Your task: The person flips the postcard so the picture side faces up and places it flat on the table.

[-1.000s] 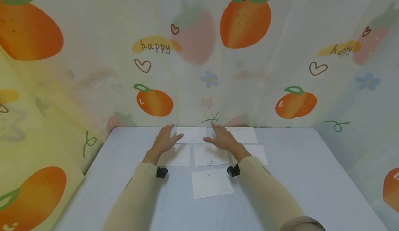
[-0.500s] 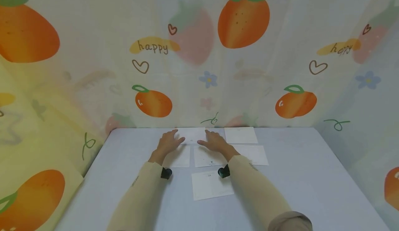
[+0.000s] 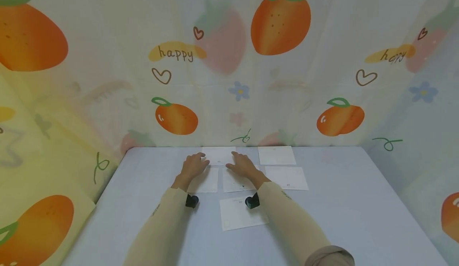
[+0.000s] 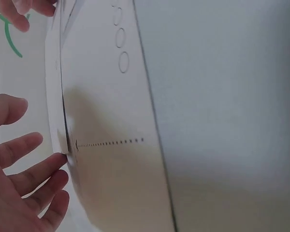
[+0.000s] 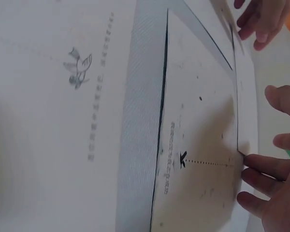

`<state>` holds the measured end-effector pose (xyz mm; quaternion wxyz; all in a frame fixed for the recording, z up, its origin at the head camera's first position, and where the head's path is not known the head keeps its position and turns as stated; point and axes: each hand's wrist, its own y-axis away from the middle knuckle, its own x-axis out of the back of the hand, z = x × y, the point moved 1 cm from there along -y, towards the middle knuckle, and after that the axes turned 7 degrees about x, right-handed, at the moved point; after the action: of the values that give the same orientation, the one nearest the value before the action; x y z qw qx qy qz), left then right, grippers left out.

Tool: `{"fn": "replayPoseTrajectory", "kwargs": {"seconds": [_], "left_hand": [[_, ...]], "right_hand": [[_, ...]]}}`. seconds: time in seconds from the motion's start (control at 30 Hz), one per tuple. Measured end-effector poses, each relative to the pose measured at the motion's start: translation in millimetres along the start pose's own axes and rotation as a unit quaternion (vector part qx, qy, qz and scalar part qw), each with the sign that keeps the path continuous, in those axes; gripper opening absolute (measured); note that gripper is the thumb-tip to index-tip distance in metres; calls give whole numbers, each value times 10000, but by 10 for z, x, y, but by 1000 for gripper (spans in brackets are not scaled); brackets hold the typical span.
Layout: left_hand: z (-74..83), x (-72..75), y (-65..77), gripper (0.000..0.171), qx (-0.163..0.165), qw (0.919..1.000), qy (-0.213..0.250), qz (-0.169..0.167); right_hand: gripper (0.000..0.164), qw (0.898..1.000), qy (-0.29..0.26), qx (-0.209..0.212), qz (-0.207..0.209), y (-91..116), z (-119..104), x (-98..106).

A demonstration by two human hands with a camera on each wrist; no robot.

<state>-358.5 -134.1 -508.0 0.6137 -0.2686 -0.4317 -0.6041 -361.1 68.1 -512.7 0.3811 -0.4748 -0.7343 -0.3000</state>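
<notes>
A white paper card (image 3: 219,156) lies flat at the back of the table, between my two hands. My left hand (image 3: 193,167) is at its left side; in the left wrist view a fingertip of that hand (image 4: 24,179) touches the card's corner. At the opposite side, my right hand (image 3: 244,167) has a fingertip at the other near corner, as the right wrist view shows. Both hands have loosely bent, spread fingers. Below them lie a left card (image 3: 206,184) and a middle card (image 3: 233,183), each partly covered by a hand. Faint printing and dotted lines mark these cards.
More white cards lie on the white table (image 3: 340,202): one at the back right (image 3: 277,155), one at middle right (image 3: 290,178) and one in front (image 3: 238,218), partly under the right wrist camera. A fruit-patterned curtain (image 3: 287,74) stands behind the table.
My right hand has moved left, off the right-hand cards, to the back card's right side. The left hand has shifted slightly right and lower. The back card shows no clear movement.
</notes>
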Motion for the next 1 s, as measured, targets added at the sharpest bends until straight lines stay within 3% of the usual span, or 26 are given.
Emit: {"fn": "replayPoseTrajectory", "kwargs": {"seconds": [0.2,0.37,0.6,0.87,1.0], "left_hand": [[-44,18,-6,37,-415,9983,233,350],[-106,17,-34,35,-564,9953,500,606],[-180,-49,-86,27,-678,9911,917,683],[-232,-66,-128,24,-907,9845,1040,1087],[-248,-29,-130,22,-1072,9791,1128,1309]], "right_hand": [[52,9949,-778,-176,622,-25,27,-21],[47,9868,-1231,-297,1013,-24,57,-10],[39,9795,-1346,-417,1436,-15,76,-17],[29,9743,-1393,-468,1710,-35,97,-24],[21,9682,-1457,-227,2019,-34,118,-12]]}}
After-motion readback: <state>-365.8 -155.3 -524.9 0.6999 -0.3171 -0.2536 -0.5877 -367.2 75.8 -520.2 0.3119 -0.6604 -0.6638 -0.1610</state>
